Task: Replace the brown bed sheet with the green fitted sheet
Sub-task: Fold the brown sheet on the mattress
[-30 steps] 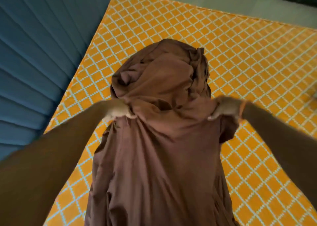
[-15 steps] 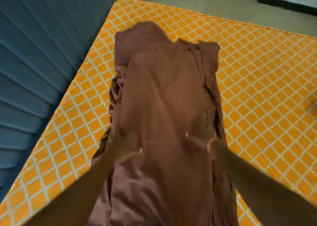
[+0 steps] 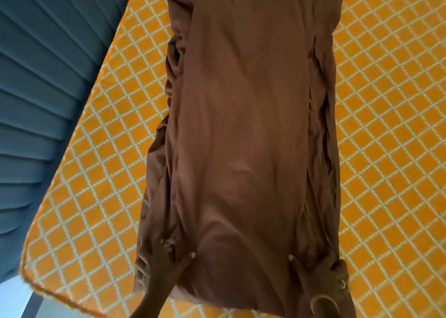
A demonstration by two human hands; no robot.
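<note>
- Where the view began at the left, a blue ribbed headboard (image 3: 41, 81) stood against the edge of the bed's orange mattress (image 3: 101, 173), which bore a pale diamond grid and lay bare on both sides.
- Low at centre-left, the left hand (image 3: 161, 262) lay flat with fingers spread, pressing the cloth's near left corner.
- Down the middle of the mattress, the brown bed sheet (image 3: 243, 136) lay folded into a long strip, smooth on top, bunched in creases along both edges.
- Low at the right, the right hand (image 3: 321, 276), wearing a ring and a bangle, pressed open-palmed on the near right corner.
</note>
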